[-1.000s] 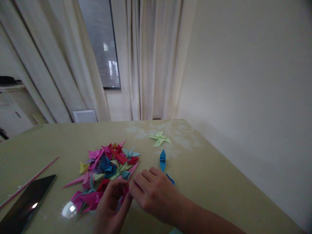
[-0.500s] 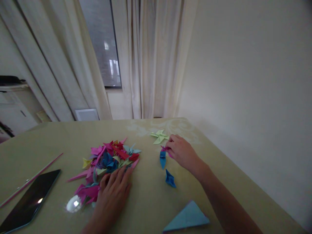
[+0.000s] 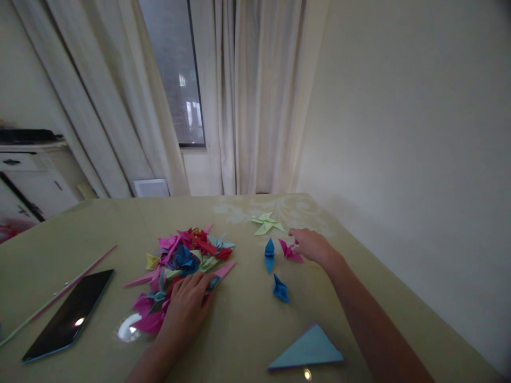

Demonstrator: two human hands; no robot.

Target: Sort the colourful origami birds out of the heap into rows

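My left hand (image 3: 187, 307) lies flat with its fingers stretched out on the near edge of a pile of folded paper pieces (image 3: 187, 254) in pink, red, blue and green. My right hand (image 3: 314, 246) reaches out over the table, its fingertips loosely apart at the right edge of a magenta folded piece (image 3: 290, 250) that lies on the cloth. Left of that piece stands a blue folded piece (image 3: 270, 254), with a second blue one (image 3: 280, 289) nearer me. A pale green folded piece (image 3: 266, 223) lies farther back.
A light blue paper triangle (image 3: 307, 348) lies near the front edge of the olive table (image 3: 371, 287). A dark tablet (image 3: 69, 315) and a thin pink stick (image 3: 66, 290) are at the left. Curtains, a window and a white cabinet (image 3: 32, 175) stand behind; a wall runs along the right.
My right hand carried a magenta piece from the pile to the right and set it down beside the blue piece. My left hand flattened onto the pile. The view shifted slightly.
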